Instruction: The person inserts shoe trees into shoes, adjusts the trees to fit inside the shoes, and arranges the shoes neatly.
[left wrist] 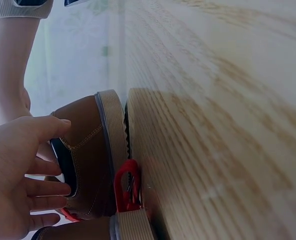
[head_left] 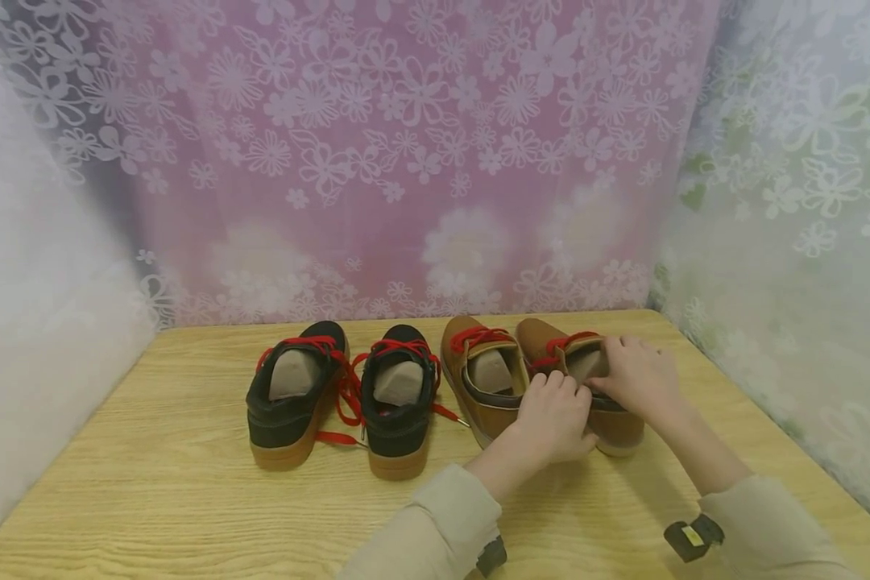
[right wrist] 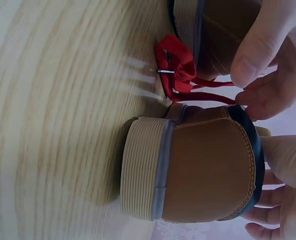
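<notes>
Two brown shoes with red laces stand side by side at the right half of the table. My right hand (head_left: 641, 374) grips the collar of the right-hand brown shoe (head_left: 619, 431), its thumb toward the opening. Close by, my left hand (head_left: 554, 412) is at the left side of that same shoe. In the left wrist view the left hand (left wrist: 12, 170) has its thumb and fingers spread at the collar. The right wrist view shows the heel of this shoe (right wrist: 208, 172) with its sole on the table. The other brown shoe (head_left: 487, 409) is partly covered by my left hand.
Left of the brown pair stand a black shoe (head_left: 283, 415) and a second black shoe (head_left: 397, 435) with red laces (head_left: 350, 399) lying loose between them. Beige stuffing (head_left: 491, 370) fills the shoes. Patterned curtains (head_left: 420, 161) enclose the wooden table (head_left: 188, 515).
</notes>
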Available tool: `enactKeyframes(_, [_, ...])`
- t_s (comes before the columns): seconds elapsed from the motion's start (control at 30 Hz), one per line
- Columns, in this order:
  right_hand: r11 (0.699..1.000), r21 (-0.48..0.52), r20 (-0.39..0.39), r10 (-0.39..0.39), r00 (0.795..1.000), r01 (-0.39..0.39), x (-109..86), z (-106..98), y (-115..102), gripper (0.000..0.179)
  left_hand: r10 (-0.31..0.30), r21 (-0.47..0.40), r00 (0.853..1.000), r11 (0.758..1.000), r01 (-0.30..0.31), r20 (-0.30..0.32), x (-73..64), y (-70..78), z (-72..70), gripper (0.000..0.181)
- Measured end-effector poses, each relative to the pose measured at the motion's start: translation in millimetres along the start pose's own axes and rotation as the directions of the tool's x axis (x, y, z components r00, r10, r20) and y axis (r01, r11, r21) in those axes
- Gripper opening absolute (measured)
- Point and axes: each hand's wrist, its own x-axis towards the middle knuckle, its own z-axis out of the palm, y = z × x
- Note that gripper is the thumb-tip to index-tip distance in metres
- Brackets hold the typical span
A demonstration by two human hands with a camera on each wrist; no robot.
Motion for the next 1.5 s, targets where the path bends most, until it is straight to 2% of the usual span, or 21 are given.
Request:
enactKeyframes(0.17, [1.000, -0.016, -0.011, 0.000, 1.000, 0.000, 0.2, 0.0, -2.5, 0.054, -0.002, 0.001, 1.000, 1.000, 0.002, 0.001, -0.3, 0.2, -1.2, 0.049])
enactKeyframes(0.4, [0.999, -0.009, 0.016, 0.047, 0.999, -0.046, 2.3, 2.2, -8.6, 0.054, -0.004, 0.004, 1.000, 1.000, 0.004, 0.011, -0.8, -0.8, -1.7, 0.049])
enactKeyframes(0.63, [0.999, -0.006, -0.006, 0.039, 0.999, -0.039, 3.7, 3.2, -11.8, 0.052, -0.007, -0.011, 1.000, 1.000, 0.008, 0.029, 0.0, -3.9, -1.6, 0.048])
enactKeyframes(0.83, [0.999, 0.027, 0.020, 0.020, 1.000, -0.021, 3.2, 3.5, -7.9, 0.053, 0.002, 0.011, 0.999, 1.000, -0.003, 0.033, -1.8, -2.5, -0.5, 0.047])
enactKeyframes(0.97, [0.999, 0.049, 0.014, -0.006, 1.000, 0.006, 5.8, -0.2, -3.0, 0.042, 0.008, 0.030, 1.000, 1.000, -0.009, 0.019, -3.6, -2.9, -2.5, 0.048])
enactKeyframes(1.07, [0.998, 0.059, 0.009, -0.019, 1.000, 0.018, 7.9, -4.0, 0.2, 0.034, 0.017, 0.008, 1.000, 1.000, -0.017, 0.014, -5.2, -6.4, -7.6, 0.047])
enactKeyframes(1.17, [0.996, 0.082, 0.013, -0.020, 1.000, 0.019, 9.3, -7.4, 2.5, 0.028, 0.018, -0.033, 1.000, 0.999, -0.018, -0.003, -8.3, -14.3, -15.3, 0.045])
enactKeyframes(1.27, [0.994, 0.107, 0.008, -0.028, 1.000, 0.027, 10.6, -10.0, 4.4, 0.030, 0.004, -0.082, 0.999, 0.997, -0.007, -0.039, -13.5, -28.2, -23.3, 0.039])
enactKeyframes(1.37, [0.990, 0.136, 0.004, -0.042, 0.999, 0.041, 11.5, -12.3, 5.5, 0.036, -0.023, -0.136, 0.997, 0.991, 0.012, -0.080, -20.9, -47.0, -30.1, 0.035])
enactKeyframes(1.5, [0.984, 0.171, 0.003, -0.052, 0.999, 0.051, 11.4, -16.8, 7.1, 0.032, -0.071, -0.193, 0.989, 0.980, 0.045, -0.129, -35.0, -75.9, -37.5, 0.037])
